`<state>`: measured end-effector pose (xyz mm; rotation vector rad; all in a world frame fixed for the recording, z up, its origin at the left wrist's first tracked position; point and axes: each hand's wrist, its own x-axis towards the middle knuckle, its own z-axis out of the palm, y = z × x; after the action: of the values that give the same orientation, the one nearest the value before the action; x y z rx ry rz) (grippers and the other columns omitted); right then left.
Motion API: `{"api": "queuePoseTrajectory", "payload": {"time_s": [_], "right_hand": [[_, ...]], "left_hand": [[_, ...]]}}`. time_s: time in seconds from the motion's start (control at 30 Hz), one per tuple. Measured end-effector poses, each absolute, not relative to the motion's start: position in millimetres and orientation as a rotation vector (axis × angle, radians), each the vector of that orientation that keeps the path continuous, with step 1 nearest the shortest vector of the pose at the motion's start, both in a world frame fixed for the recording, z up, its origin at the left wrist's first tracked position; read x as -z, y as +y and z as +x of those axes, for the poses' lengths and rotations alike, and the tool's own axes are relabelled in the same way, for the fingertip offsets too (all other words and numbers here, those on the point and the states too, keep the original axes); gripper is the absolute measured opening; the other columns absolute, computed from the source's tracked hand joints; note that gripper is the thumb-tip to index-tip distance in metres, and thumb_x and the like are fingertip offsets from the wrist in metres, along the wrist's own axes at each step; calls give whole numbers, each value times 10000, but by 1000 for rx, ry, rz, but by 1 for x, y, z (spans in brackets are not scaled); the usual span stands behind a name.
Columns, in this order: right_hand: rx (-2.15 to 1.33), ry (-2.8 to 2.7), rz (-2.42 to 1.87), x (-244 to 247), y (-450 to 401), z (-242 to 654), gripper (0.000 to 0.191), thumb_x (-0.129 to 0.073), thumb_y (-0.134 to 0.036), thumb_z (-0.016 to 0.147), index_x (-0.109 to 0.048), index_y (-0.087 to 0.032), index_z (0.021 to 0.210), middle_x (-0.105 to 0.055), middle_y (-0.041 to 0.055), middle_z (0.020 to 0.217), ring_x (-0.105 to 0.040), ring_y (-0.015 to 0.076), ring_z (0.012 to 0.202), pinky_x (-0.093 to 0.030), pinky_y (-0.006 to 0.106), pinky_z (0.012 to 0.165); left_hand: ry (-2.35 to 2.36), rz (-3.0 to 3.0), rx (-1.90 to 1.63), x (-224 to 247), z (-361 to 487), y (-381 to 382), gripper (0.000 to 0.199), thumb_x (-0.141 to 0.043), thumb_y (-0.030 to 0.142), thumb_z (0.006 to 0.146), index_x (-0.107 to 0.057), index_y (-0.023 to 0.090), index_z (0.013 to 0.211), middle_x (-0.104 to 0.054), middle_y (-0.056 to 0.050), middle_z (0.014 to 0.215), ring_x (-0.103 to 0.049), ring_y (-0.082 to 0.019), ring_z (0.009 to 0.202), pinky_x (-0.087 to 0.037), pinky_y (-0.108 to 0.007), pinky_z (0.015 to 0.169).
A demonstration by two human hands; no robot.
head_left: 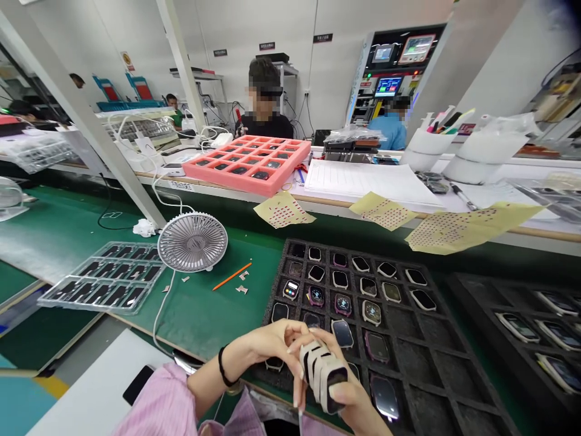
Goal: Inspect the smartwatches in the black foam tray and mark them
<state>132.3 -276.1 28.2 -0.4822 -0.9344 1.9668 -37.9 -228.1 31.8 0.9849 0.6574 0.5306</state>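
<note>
Snugly, a stack (320, 374) of watches sits in the right grip (353, 396)

The right grip is closed round the stack, its thumb pressing on the near end, the watches lined up face to back. The left grip (278, 339) has its fingertips on the stack's left side; whether it pinches anything there, I cannot tell. A black band (221, 366) circles the left wrist, below a pink sleeve (157, 402). The stack is above the near edge of a black tray (402, 321), whose slots hold more watches, a few with lit faces.

To the right lies a second tray (476, 312), also black, with watches in it. Left of the first tray, the green worktop (195, 321) carries an orange stick (231, 277), small scraps (242, 290) near it, a round fan (193, 242) and a clear tray (129, 311) of dark parts. A phone (138, 384) lies on a white surface at lower left.

Beyond, a raised shelf (333, 203) bears a pink tray (249, 181), paper (367, 178) and a cup (424, 151) of pens. Yellow sheets (472, 229) with red marks hang over its front edge. Behind it is a co-worker (272, 126) in black; another person (389, 130), in blue, is farther right.
</note>
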Motion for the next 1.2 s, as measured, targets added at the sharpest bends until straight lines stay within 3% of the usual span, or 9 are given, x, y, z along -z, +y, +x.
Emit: {"api": "queuePoseTrajectory", "payload": {"time_s": [0.07,0.13,0.2,0.37,0.53,0.67,0.83,0.97,1.2], "right_hand": [[-1952,-856,-521,-29,-276,124,661,-715,-382,654,-496,-308,1273,-620,78,1141,-636,262,863,-480,437,779],[-1867,-800,-593,-31,-273,120,676,-665,-327,721,-405,-337,1345,-584,84,1208,-650,228,760,-500,424,708],[-1758,-751,-676,-35,-267,120,659,-621,-324,776,-353,-342,1378,-565,97,1238,-652,218,733,-506,417,676],[-1659,-635,-796,-42,-254,132,642,-606,-329,808,-345,-348,1394,-565,96,1251,-650,219,757,-506,409,676],[-1802,-488,-708,-48,-250,137,725,-591,-324,794,-280,-326,1448,-633,99,1162,-632,210,688,-470,375,627],[-2039,-349,-619,-52,-244,140,793,-573,-357,782,-212,-277,1483,-675,115,1072,-598,179,612,-418,299,541],[-2269,-380,-528,-55,-237,140,817,-549,-392,786,-173,-240,1495,-692,86,938,-576,155,539,-352,232,438],[-2328,-480,-495,-57,-238,139,782,-499,-404,810,-158,-252,1497,-674,35,835,-600,165,519,-368,226,394],[-2385,-587,-535,-56,-238,141,791,-479,-400,809,-123,-251,1500,-651,-1,705,-651,198,557,-450,252,419]], "left_hand": [[806,1144,-547,-33,-55,-224,549,-887,413,449,-546,161,798,-624,24,703,-605,-129,622,-471,-232,569],[1107,1377,-589,-32,-80,-215,386,-736,483,685,-556,164,808,-620,-4,710,-603,-153,618,-472,-250,529],[1663,1746,-748,-27,-107,-205,259,-587,415,844,-581,159,806,-633,-51,822,-624,-176,721,-502,-284,630],[2281,2223,-404,7,-142,-195,149,-515,213,885,-620,123,831,-632,-129,883,-639,-266,860,-519,-378,762],[2227,2308,-352,25,-144,-196,273,-406,81,880,-621,119,715,-629,-132,797,-644,-264,775,-529,-400,727],[2071,2420,-442,-2,-138,-200,242,-421,139,920,-656,130,860,-660,-100,859,-652,-223,815,-543,-362,754],[1020,2661,-978,-64,-96,-221,189,-495,189,930,-658,193,1025,-695,-54,900,-647,-142,835,-532,-245,738],[686,2769,-915,-93,-67,-232,220,-470,206,939,-680,205,1006,-719,-60,820,-660,-158,777,-524,-259,700],[537,3003,-681,-110,-63,-234,274,-396,141,958,-628,185,1100,-722,-76,944,-637,-169,849,-448,-255,643]]}}
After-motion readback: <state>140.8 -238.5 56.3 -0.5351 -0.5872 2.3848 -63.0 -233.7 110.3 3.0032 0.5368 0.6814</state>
